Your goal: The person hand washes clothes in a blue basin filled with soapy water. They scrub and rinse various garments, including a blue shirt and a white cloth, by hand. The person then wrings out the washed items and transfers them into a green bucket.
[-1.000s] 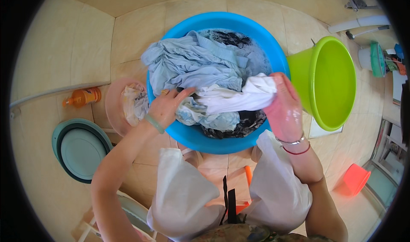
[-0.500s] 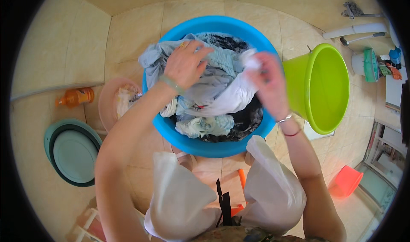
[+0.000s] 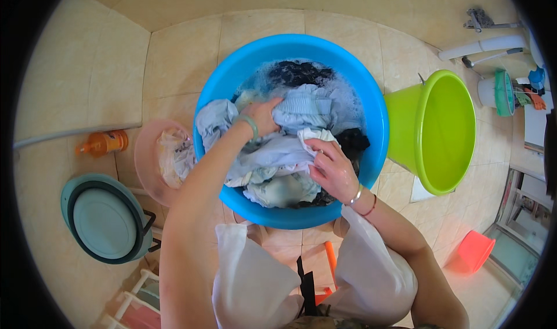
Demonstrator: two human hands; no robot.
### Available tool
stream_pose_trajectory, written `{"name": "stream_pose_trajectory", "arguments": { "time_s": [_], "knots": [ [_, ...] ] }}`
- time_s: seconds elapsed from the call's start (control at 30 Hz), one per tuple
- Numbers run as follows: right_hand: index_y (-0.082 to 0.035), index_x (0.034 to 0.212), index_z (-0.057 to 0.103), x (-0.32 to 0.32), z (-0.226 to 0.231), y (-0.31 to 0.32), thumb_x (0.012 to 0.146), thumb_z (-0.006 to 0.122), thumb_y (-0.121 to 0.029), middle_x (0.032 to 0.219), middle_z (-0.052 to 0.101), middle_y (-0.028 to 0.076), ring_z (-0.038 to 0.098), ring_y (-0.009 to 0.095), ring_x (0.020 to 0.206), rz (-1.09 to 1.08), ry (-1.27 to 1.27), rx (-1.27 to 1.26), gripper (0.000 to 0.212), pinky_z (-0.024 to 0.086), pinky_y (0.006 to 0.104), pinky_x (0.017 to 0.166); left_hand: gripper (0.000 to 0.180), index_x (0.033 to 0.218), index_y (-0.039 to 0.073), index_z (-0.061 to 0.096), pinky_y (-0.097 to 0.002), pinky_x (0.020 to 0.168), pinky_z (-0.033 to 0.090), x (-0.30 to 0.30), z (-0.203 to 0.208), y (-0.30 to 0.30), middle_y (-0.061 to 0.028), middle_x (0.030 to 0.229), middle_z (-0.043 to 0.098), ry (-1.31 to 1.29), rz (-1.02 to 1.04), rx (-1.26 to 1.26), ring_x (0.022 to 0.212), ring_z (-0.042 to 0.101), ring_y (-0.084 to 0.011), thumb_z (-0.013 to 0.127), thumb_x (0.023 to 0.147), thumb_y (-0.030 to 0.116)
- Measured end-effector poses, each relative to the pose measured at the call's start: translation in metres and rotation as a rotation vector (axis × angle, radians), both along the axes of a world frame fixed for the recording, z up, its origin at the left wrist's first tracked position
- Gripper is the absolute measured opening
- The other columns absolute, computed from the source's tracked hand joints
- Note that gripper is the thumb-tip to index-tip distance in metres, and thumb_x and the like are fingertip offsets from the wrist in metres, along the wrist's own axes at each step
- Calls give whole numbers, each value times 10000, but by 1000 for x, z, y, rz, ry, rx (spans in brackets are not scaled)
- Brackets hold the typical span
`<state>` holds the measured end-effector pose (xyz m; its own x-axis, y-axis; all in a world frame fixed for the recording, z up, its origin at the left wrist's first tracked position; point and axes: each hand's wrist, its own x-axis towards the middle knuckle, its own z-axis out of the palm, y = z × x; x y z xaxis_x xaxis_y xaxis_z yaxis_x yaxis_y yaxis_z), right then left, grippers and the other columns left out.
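Note:
A large blue basin (image 3: 374,117) holds wet clothes in sudsy water. Inside it, my left hand (image 3: 264,118) is sunk into a light blue garment (image 3: 307,105) with an elastic waistband, its fingers curled into the folds and partly hidden. My right hand (image 3: 335,169) pinches the edge of a white cloth (image 3: 278,154) at the right of the pile. Beneath my right hand lies a pale bundled garment (image 3: 278,190). Dark clothes (image 3: 299,73) soak among foam at the far side, and a black one (image 3: 353,140) shows at the right.
A lime green bucket (image 3: 400,126) lies tipped on its side to the right. At the left are a pink basin (image 3: 143,175) with clothes, an orange bottle (image 3: 103,143) and a grey-green folding basin (image 3: 104,221). A coral-red tub (image 3: 476,252) stands at lower right.
My left hand has pressed down into the clothes from above them. My right hand has come down and left, lowering the white cloth into the basin. The view has shifted slightly.

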<state>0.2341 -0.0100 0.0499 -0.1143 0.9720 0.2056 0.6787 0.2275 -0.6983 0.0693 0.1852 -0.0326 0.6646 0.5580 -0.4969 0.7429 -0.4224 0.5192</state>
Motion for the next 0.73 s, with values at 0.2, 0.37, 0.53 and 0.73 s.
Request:
{"name": "stream_pose_trajectory", "arguments": {
  "time_s": [0.2, 0.37, 0.53, 0.73],
  "knots": [
    [28, 880, 546, -1, 41, -11, 756, 629, 79, 1105, 606, 131, 559, 327, 910, 25, 82, -30, 157, 472, 375, 820, 646, 1292, 223, 516, -454, 850, 503, -14, 19, -33, -185, 1079, 656, -165, 63, 52, 987, 612, -404, 755, 694, 275],
    [11, 828, 530, 4, 56, -18, 763, 637, 89, 990, 635, 111, 581, 293, 874, -137, 209, -140, 148, 482, 348, 752, 673, 1316, 200, 493, -455, 857, 494, -21, 14, -27, -188, 1089, 647, -220, 58, 99, 995, 600, -409, 751, 699, 274],
    [-18, 756, 508, 0, 80, -12, 792, 658, 76, 932, 647, 93, 604, 231, 817, -218, 276, -131, 181, 479, 291, 683, 752, 1372, 243, 438, -465, 917, 470, -24, 3, -20, -179, 1279, 542, -122, 76, 169, 1091, 560, -405, 762, 697, 310],
    [-55, 878, 543, 16, 38, 11, 799, 694, 22, 1059, 633, 124, 587, 262, 979, -306, -11, -16, 187, 485, 355, 809, 956, 1474, 356, 277, -668, 1007, 322, -3, 51, -9, -128, 1574, 120, -7, -79, 360, 1415, 204, -387, 801, 676, 413]
  ]
}}
